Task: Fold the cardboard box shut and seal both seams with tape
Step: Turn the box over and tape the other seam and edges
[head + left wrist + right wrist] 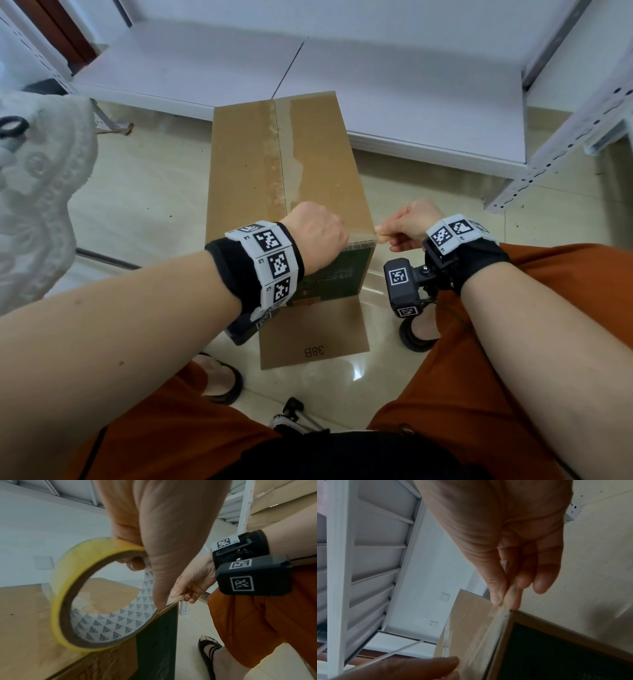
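A brown cardboard box (246, 164) stands on the floor with its top flaps folded shut and old tape along the centre seam. My left hand (317, 233) sits at the box's near top edge and grips a yellow tape roll (72, 566), fingers through its core; the roll is hidden in the head view. My right hand (400, 228) is just off the box's near right corner and pinches the free end of the clear tape strip (502, 603) between thumb and fingers. The strip stretches from the roll across the near edge (498, 627).
A flat cardboard piece marked 38B (313, 337) lies on the tiled floor against the box's near side. White shelf boards (376, 85) lie behind the box, and a white metal rack post (561, 144) stands at the right. White lace fabric (37, 192) hangs at the left.
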Tool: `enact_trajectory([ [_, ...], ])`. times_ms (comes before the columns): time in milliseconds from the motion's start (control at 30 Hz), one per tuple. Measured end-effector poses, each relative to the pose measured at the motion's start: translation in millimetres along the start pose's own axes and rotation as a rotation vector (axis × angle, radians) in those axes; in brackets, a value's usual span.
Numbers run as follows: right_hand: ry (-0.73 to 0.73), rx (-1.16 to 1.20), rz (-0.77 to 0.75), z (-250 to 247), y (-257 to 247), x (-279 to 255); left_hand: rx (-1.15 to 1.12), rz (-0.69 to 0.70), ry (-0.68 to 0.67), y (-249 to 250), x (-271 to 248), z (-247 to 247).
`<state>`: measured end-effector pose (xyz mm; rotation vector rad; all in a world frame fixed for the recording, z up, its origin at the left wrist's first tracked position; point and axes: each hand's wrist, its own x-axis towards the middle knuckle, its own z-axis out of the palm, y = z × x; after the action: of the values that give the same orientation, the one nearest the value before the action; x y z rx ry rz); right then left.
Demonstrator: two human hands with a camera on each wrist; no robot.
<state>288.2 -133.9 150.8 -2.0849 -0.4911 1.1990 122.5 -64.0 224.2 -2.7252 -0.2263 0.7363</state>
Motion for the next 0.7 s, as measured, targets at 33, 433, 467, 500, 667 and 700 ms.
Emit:
enact_trajectory([
  [33, 0.004, -0.008, 0.000, 0.9, -0.3, 0.0, 0.007, -0.005, -0.017, 1.1, 1.1, -1.9],
  [433, 0.037, -0.047, 0.011, 2.4, 2.1, 0.3, -0.010, -0.019, -0.132, 9.0, 8.5, -9.0],
  [467, 0.033, -0.040, 0.020, 1.9, 2.6, 0.1, -0.012, -0.021, -0.140, 10.5, 9.5, -9.6],
  [500, 0.029, -0.028, 0.027, 1.2, 3.5, 0.5, -0.012, -0.020, -0.143, 12.1, 10.8, -10.1],
  [667, 0.003, 0.016, 0.048, 2.4, 6.0, -0.7, -0.002, -0.005, -0.154, 16.2, 17.6, -8.1],
  [700, 0.003, 0.014, 0.052, 3.4, 5.8, -1.4, -0.004, -0.008, -0.153, 16.7, 18.5, -8.1],
])
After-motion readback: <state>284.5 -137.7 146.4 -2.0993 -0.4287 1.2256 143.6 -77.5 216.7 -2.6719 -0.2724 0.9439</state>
